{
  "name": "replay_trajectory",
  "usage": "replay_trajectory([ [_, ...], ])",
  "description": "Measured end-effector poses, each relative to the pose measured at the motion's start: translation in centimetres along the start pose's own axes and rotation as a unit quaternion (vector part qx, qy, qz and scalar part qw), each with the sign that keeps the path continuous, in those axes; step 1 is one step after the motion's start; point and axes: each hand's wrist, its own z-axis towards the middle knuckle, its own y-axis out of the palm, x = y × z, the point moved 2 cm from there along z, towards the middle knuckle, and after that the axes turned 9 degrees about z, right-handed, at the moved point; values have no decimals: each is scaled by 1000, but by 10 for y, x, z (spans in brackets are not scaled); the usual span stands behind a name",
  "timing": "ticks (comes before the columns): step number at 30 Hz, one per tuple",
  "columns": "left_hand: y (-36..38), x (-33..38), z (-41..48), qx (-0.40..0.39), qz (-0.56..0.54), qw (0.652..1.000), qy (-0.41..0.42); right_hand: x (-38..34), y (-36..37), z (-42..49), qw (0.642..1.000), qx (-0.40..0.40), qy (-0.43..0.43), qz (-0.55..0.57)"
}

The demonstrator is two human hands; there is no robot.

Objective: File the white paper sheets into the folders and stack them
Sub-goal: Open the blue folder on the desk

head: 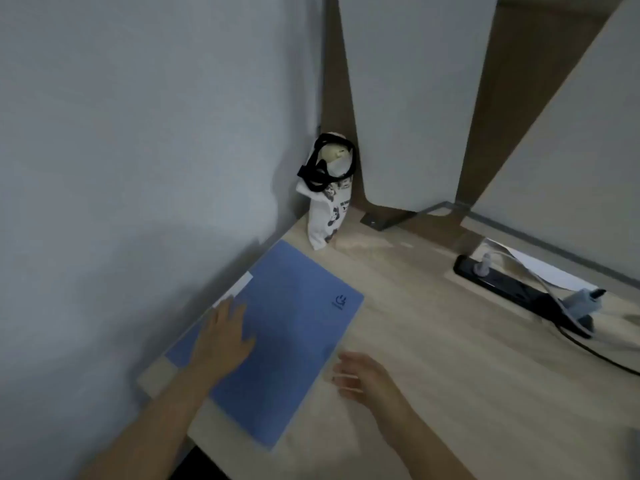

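A closed blue folder (291,337) lies on the wooden desk (433,368) against the left wall. Along its left edge a strip of white paper (239,289) pokes out. My left hand (225,341) rests flat on the folder's left half with fingers spread. My right hand (360,375) hovers just past the folder's right edge, fingers loosely apart and holding nothing. More white paper (540,271) lies at the back right behind the power strip.
A white printed bag (329,209) with black straps stands in the back corner. A black power strip (519,289) with plugs and a cable runs along the right. White panels and a metal bracket (388,218) rise behind the desk.
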Motion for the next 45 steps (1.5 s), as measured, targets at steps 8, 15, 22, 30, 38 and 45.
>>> replay_trajectory([
  [8, 23, -36, 2, 31, -32, 995, -89, 39, 37, 13, 995, -52, 78, -33],
  [15, 30, -16, -19, 92, -135, 977, -138, 55, 23, 20, 999, 33, 36, -12],
  [22, 40, 33, -31, 17, -359, 923, -135, 57, -42, -3, 991, 115, -47, 51],
  [30, 83, 113, -46, -64, -396, 912, -84, 73, -118, -55, 967, 206, -94, 115],
  [38, 129, 182, -59, -125, -396, 909, -38, 105, -184, -102, 940, 286, -98, 160],
  [45, 143, 214, -48, -90, -531, 834, -119, 126, -229, -124, 929, 313, -80, 178],
])
